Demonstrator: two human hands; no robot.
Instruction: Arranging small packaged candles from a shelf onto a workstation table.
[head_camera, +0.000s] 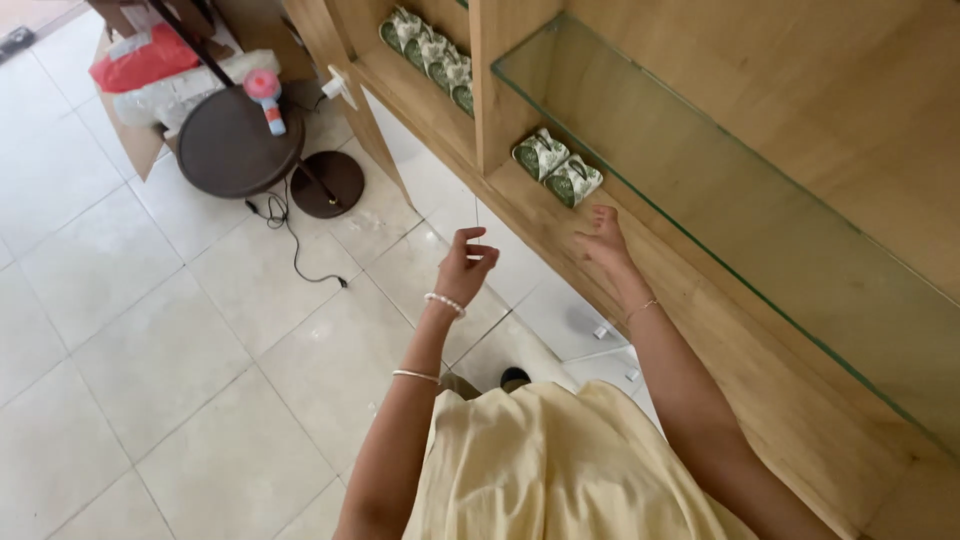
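Pale yellow cloth (560, 460) fills the foreground — both bare arms reach out over it.

Right hand (603, 243) hovers half open and empty above the wooden shelf (640, 290), near two green patterned packets (556, 168) lying under the glass pane (720, 190); left hand (465, 265), fingers loosely curled, holds nothing over the tiled floor (150, 340) — well apart from the round stool (238, 142).

You looked steeply down from head height (only one view), close over your arms, facing the floor (150, 330) and wooden shelf (560, 235).
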